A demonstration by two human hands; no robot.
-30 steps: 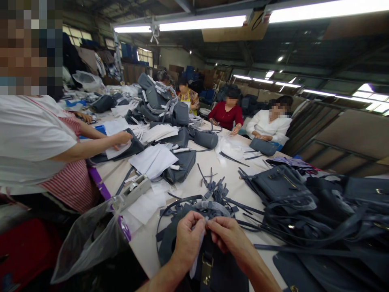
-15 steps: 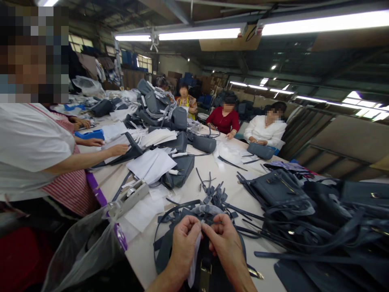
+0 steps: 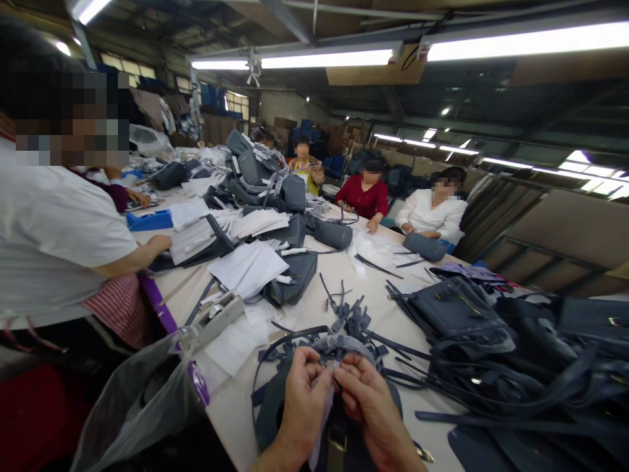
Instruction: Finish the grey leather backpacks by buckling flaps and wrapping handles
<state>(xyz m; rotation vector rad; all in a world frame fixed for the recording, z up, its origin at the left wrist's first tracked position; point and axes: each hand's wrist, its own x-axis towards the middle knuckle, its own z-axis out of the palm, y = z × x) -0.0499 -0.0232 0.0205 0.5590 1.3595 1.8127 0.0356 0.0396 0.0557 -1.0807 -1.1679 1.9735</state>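
A dark blue-grey handbag (image 3: 268,403) lies in front of me, with a gold buckle (image 3: 337,440) on its strap. Its curved handle (image 3: 339,341) looks wrapped in translucent film. Over the bag, my left hand (image 3: 305,400) is closed in a pinch on a thin white wrapping strip (image 3: 320,436) that hangs down below the fingers. My right hand (image 3: 367,396) also pinches the strip's upper end, its fingertips touching those of the left hand. The exact fold between the fingertips is too small to make out.
Dark straps (image 3: 354,318) lie bunched beyond the bag. More handbags (image 3: 452,314) are heaped at right. White paper sheets (image 3: 248,265), a tape dispenser (image 3: 216,318) and a plastic bag (image 3: 132,400) are at left. Co-workers sit or stand around the table (image 3: 230,419).
My hands stay together at the handle, fingers slightly more curled around the strip. The co-worker at left has drawn a hand back from the papers. The view has shifted slightly.
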